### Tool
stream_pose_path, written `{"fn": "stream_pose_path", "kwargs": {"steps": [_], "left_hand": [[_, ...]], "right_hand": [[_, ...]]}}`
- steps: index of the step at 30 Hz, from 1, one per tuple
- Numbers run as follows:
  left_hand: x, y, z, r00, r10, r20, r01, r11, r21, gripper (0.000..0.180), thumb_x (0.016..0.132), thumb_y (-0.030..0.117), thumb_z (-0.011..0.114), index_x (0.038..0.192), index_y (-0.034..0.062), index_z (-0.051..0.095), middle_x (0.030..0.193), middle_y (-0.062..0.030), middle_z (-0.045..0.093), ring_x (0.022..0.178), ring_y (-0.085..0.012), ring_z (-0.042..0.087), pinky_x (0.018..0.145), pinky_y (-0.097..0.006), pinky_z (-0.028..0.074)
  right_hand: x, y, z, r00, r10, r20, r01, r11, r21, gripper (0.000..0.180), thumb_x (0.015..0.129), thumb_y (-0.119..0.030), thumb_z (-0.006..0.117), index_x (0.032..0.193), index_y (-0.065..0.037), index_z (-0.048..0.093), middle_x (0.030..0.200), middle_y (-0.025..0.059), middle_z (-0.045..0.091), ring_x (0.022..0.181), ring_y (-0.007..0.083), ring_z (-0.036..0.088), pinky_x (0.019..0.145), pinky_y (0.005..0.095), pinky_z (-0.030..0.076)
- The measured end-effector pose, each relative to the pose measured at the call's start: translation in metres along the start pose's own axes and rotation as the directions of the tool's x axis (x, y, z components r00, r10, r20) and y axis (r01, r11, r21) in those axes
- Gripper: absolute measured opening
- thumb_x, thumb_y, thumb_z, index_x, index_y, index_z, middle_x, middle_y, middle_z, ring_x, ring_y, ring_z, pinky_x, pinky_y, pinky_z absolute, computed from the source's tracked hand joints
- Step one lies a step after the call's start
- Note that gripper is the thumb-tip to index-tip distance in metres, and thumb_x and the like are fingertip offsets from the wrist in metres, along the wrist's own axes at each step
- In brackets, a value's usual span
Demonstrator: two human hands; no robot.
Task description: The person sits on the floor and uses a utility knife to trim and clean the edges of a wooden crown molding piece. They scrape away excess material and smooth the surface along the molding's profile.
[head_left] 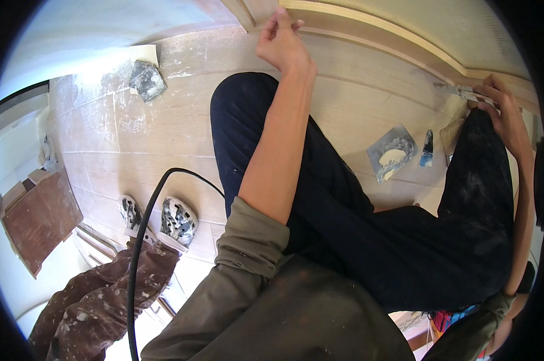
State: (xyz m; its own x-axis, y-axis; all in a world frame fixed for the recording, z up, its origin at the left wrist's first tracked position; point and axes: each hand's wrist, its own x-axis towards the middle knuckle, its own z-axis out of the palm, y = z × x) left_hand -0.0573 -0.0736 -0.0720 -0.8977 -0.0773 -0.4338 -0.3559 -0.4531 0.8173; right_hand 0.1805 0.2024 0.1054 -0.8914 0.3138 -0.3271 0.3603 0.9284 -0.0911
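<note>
My left hand (281, 42) reaches forward to the pale wooden skirting (368, 27) at the top, its fingertips pinched against the moulding's edge, with nothing seen in it. My right hand (503, 108) is at the far right, closed on a small metal putty knife (458, 91) whose blade points left along the skirting's lower edge. My knees in dark trousers (344, 198) fill the middle of the view, over a pale floor.
On the floor between my legs lie a square metal plate with a dab of white filler (392, 153) and a blue-handled scraper (427, 149). A grey plate (146, 80) lies upper left. Another person's paint-spattered legs and shoes (163, 219) stand lower left by a black cable (145, 222).
</note>
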Motion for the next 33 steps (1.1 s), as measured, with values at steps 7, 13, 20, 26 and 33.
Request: {"fn": "stream_pose_path", "kwargs": {"steps": [7, 13, 20, 26, 33], "left_hand": [[0.005, 0.002, -0.001, 0.999, -0.024, -0.028, 0.023, 1.000, -0.016, 0.016, 0.094, 0.014, 0.072, 0.099, 0.0002, 0.069, 0.084, -0.0053, 0.070, 0.067, -0.0141, 0.066, 0.057, -0.026, 0.042], [0.004, 0.009, -0.003, 0.996, -0.089, 0.002, 0.089, 0.992, -0.084, 0.017, 0.092, 0.015, 0.074, 0.101, 0.0012, 0.070, 0.086, -0.0050, 0.072, 0.069, -0.0142, 0.067, 0.057, -0.027, 0.042], [0.007, 0.007, -0.004, 0.999, -0.037, -0.009, 0.036, 0.999, -0.012, 0.016, 0.094, 0.013, 0.072, 0.101, -0.0003, 0.070, 0.087, -0.0063, 0.071, 0.069, -0.0142, 0.067, 0.057, -0.027, 0.043], [-0.001, 0.002, -0.008, 0.964, 0.265, 0.035, -0.268, 0.959, 0.088, 0.018, 0.096, 0.010, 0.068, 0.106, -0.0053, 0.069, 0.100, -0.0111, 0.070, 0.066, -0.0159, 0.066, 0.057, -0.030, 0.047], [-0.002, 0.003, -0.005, 0.828, 0.553, 0.095, -0.528, 0.710, 0.465, 0.017, 0.092, 0.008, 0.071, 0.098, -0.0077, 0.073, 0.096, -0.0168, 0.071, 0.062, -0.0218, 0.065, 0.060, -0.032, 0.050]], "right_hand": [[0.004, -0.005, -0.005, 0.997, 0.028, 0.066, -0.028, 1.000, 0.009, 0.030, 0.089, -0.004, 0.065, 0.119, 0.001, 0.066, 0.113, 0.0113, 0.056, 0.108, 0.0290, 0.062, 0.095, 0.0409, 0.056], [-0.001, 0.008, 0.001, 1.000, -0.018, -0.012, 0.018, 1.000, 0.000, 0.031, 0.090, -0.005, 0.065, 0.121, -0.001, 0.065, 0.120, 0.0105, 0.058, 0.111, 0.0307, 0.062, 0.096, 0.0435, 0.054], [0.003, 0.005, -0.003, 1.000, -0.006, 0.021, 0.007, 0.998, -0.055, 0.029, 0.090, 0.001, 0.063, 0.119, 0.002, 0.065, 0.118, 0.0122, 0.058, 0.112, 0.0303, 0.062, 0.096, 0.0429, 0.054], [0.002, 0.012, 0.005, 0.999, 0.002, -0.049, -0.005, 0.998, -0.062, 0.029, 0.089, 0.005, 0.062, 0.117, 0.004, 0.065, 0.114, 0.0132, 0.058, 0.109, 0.0303, 0.062, 0.093, 0.0433, 0.054], [0.002, 0.029, 0.004, 1.000, 0.009, -0.018, -0.011, 0.996, -0.085, 0.036, 0.090, -0.005, 0.066, 0.125, -0.008, 0.066, 0.129, 0.0094, 0.058, 0.118, 0.0279, 0.060, 0.097, 0.0406, 0.055]]}}
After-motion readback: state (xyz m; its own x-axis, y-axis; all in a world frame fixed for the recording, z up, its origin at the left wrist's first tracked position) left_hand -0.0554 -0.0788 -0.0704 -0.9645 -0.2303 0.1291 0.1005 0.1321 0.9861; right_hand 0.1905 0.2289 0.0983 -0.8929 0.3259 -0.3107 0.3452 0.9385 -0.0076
